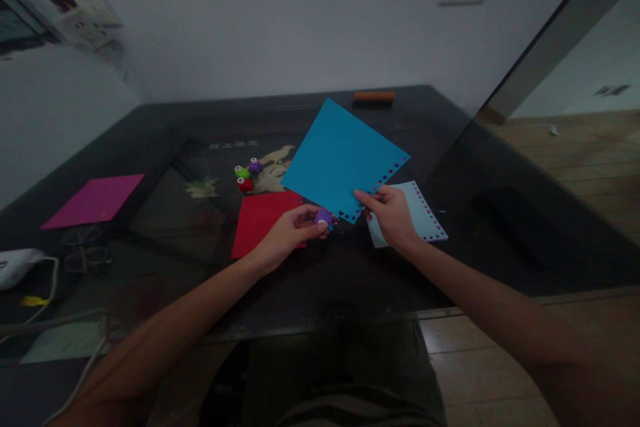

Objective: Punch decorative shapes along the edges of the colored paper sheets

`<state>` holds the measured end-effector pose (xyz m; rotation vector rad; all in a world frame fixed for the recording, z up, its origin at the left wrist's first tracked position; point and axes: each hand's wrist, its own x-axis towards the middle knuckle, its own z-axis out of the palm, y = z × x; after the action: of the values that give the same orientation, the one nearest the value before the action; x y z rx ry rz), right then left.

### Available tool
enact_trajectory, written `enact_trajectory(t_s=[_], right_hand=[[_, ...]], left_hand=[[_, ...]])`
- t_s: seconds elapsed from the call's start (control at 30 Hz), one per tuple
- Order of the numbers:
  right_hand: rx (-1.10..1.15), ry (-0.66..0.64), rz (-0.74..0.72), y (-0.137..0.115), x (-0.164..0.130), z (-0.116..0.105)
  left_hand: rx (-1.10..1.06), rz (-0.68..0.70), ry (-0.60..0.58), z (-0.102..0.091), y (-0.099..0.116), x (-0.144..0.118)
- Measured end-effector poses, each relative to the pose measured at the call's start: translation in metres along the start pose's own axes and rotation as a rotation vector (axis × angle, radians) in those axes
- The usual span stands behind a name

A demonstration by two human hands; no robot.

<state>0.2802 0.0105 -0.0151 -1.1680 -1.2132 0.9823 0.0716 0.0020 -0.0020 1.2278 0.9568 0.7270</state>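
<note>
A blue sheet of paper is tilted above the table, its lower right edge lined with small punched holes. My right hand pinches it along that edge. In my left hand is a small purple craft punch, held close to the sheet's bottom corner. Under my left hand lies a red sheet. A pale blue stack of paper with holes along one edge lies partly behind my right hand. Beyond the red sheet stand more small punches: green, purple and red.
On the dark glossy table, a magenta sheet lies at the left, with clear-framed glasses near it. A white device with a cable is at the left edge. An orange-brown cylinder lies at the back.
</note>
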Motion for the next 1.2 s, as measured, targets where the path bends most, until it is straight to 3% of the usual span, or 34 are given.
enact_trajectory(t_s=[0.87, 1.2], right_hand=[[-0.144, -0.006, -0.094, -0.019, -0.011, 0.006], [-0.152, -0.091, -0.114, -0.020, -0.014, 0.013]], left_hand=[[-0.043, -0.030, 0.056, 0.002, -0.006, 0.000], [-0.044, 0.003, 0.085, 0.007, -0.008, -0.003]])
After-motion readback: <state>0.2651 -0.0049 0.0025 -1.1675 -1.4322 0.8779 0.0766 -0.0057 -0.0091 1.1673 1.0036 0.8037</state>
